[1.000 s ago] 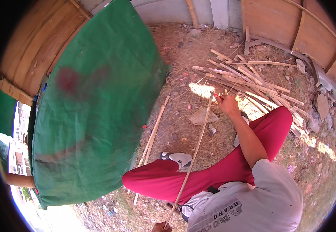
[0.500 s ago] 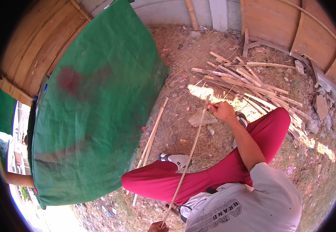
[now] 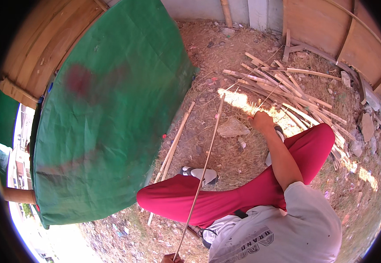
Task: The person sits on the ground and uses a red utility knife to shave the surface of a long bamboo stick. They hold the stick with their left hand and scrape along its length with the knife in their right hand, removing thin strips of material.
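My left hand (image 3: 172, 258), at the bottom edge, is closed round the lower end of a long thin bamboo strip (image 3: 204, 171). The strip slants up and away over my left leg, and its far tip stands free above the dirt. My right hand (image 3: 262, 121) is closed too, held out ahead over the ground, to the right of the strip and apart from it. What its fingers grip is hidden now; half a second ago a small red thing showed there.
A pile of split bamboo pieces (image 3: 295, 94) lies ahead to the right. Two longer strips (image 3: 173, 142) lie left of my foot, beside a large green sheet (image 3: 111, 114). A flat stone (image 3: 233, 127) sits near my right hand. Wooden panels (image 3: 319, 26) stand behind.
My right hand has come away from the strip, slightly right, and the red thing in it no longer shows. The strip's far end has swung left and its tip sits higher in view.
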Demonstrator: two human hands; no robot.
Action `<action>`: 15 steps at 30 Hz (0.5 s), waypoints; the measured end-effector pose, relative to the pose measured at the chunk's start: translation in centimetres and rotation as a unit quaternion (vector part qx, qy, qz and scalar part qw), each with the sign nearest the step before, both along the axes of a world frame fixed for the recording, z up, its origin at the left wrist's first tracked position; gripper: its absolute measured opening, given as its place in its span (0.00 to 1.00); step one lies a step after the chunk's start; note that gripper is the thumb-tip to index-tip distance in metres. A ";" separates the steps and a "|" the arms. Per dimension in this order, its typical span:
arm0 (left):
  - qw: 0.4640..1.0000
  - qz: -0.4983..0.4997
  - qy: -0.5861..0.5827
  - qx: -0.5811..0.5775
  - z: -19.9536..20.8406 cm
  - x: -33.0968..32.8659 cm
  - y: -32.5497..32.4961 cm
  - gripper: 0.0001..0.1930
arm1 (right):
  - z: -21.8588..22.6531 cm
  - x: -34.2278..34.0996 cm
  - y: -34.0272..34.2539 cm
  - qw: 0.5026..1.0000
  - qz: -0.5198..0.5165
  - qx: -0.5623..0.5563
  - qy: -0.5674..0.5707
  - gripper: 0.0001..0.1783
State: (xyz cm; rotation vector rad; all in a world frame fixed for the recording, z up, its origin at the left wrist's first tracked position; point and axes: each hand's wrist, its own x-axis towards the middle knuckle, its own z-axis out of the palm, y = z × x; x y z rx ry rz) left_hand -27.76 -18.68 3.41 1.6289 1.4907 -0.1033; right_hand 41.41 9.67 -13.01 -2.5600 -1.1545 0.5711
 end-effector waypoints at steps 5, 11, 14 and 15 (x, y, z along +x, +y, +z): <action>0.998 0.008 0.039 0.058 1.4 8.6 4.8 0.06 | 4.8 -3.8 -0.2 0.993 0.030 0.099 -0.052 0.26; 0.983 0.050 0.088 0.153 0.3 15.5 9.0 0.13 | 3.9 -3.9 -0.7 0.999 0.027 0.028 0.007 0.26; 0.976 0.044 0.080 0.197 -0.7 16.8 9.6 0.08 | 5.1 -4.9 -1.8 0.997 0.037 0.058 0.028 0.27; 0.977 0.049 0.071 0.196 -0.6 17.6 10.1 0.09 | 5.4 -5.2 -1.8 0.995 0.036 0.089 0.031 0.28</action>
